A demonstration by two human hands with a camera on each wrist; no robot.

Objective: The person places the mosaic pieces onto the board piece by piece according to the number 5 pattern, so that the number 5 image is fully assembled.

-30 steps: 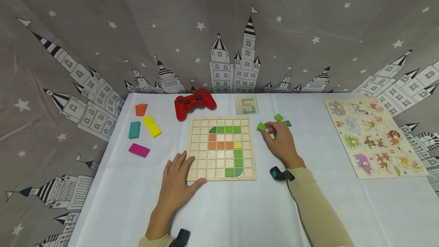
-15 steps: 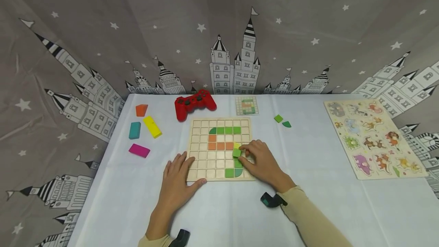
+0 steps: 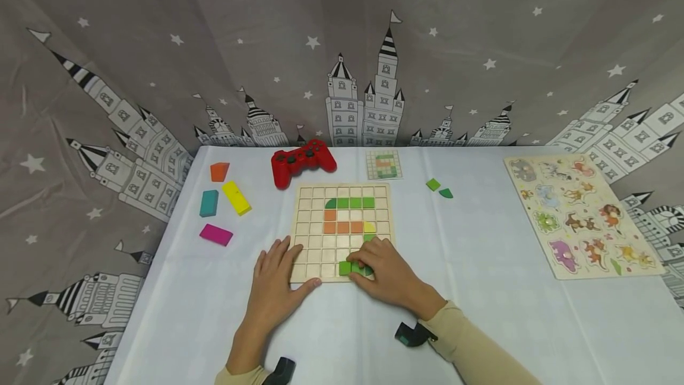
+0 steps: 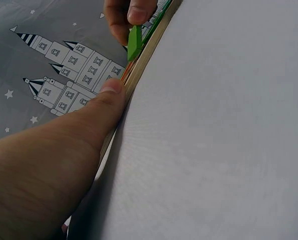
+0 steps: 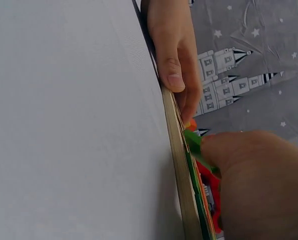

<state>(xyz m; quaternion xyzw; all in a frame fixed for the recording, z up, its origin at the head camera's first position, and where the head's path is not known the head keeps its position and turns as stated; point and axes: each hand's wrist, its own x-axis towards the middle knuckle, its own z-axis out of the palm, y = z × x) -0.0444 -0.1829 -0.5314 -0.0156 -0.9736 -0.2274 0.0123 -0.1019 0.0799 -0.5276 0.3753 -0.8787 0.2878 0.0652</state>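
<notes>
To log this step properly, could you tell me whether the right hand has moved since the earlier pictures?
Yes. The right hand came from the loose green pieces leftward and nearer, to the bottom row of the wooden grid board, pinching a green tile.

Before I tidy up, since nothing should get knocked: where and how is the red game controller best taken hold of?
Judging by its shape, grip the red game controller by one of its two handle horns, probably the left one, which points toward the near edge. Come from above and the near left: the wooden grid board lies close on its near side.
</notes>
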